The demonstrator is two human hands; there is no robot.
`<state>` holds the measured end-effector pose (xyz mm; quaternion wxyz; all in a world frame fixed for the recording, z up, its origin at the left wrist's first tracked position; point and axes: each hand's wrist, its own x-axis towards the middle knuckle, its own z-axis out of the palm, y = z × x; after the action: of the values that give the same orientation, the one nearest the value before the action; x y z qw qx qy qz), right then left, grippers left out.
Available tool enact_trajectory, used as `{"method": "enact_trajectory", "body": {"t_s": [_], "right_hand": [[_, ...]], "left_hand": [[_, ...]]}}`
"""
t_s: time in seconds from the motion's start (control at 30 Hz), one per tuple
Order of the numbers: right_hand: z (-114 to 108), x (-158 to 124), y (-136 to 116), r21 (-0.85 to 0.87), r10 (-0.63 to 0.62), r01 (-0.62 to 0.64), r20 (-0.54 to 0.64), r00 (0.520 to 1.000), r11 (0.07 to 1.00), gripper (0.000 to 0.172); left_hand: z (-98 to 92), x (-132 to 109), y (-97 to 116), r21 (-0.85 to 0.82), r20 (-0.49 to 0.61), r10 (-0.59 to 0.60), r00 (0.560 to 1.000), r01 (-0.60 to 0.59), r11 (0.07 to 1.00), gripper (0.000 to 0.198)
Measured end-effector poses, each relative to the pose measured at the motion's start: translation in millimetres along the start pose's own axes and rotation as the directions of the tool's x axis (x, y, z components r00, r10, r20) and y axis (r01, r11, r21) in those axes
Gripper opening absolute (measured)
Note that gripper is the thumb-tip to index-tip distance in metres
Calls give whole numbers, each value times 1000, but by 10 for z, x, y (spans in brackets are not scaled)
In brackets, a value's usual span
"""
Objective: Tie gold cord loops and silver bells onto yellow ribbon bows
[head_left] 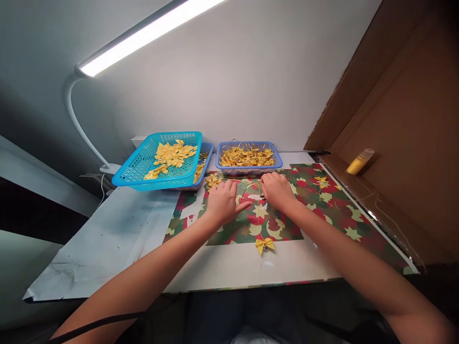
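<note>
My left hand [225, 200] rests on the patterned wrapping paper [322, 205], fingers curled with the thumb pointing right towards a thin gold cord [258, 200]. My right hand [277, 189] lies just right of it, fingers bent down on the cord near a blue basket of gold pieces [248, 156]. A small yellow bow [213, 180] sits just above my left hand. A finished yellow bow with a bell [264, 245] lies nearer me on the white table [236, 267].
A turquoise basket of yellow bows [161, 160] is stacked tilted on another blue basket [205, 165] at the left. A white desk lamp [143, 36] arches overhead. Brown cardboard wall [405, 124] with a yellow packet [359, 161] stands at the right. Grey paper sheet [107, 243] covers the left.
</note>
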<state>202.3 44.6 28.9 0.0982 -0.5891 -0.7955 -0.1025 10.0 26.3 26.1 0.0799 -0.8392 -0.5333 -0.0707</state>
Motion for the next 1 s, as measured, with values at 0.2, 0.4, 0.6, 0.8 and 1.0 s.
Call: {"method": "enact_trajectory", "body": {"t_s": [0.2, 0.4, 0.6, 0.8, 1.0], "right_hand": [[25, -59, -1, 140, 0, 3, -19, 1000, 990, 14], [116, -183, -12, 245, 15, -4, -41, 999, 970, 11], [163, -265, -90, 300, 19, 14, -106, 994, 954, 14], [245, -252, -80, 314, -37, 67, -101, 994, 947, 16], [315, -245, -47, 337, 9, 27, -105, 994, 941, 15]], "left_hand": [[124, 70, 106, -13, 174, -26, 984, 29, 1000, 25], [120, 74, 76, -32, 161, -45, 986, 51, 998, 39], [113, 72, 101, -48, 152, -31, 988, 39, 998, 44], [128, 86, 113, -70, 136, 3, 991, 7, 998, 43], [113, 72, 116, -136, 102, -16, 995, 30, 990, 38]]}}
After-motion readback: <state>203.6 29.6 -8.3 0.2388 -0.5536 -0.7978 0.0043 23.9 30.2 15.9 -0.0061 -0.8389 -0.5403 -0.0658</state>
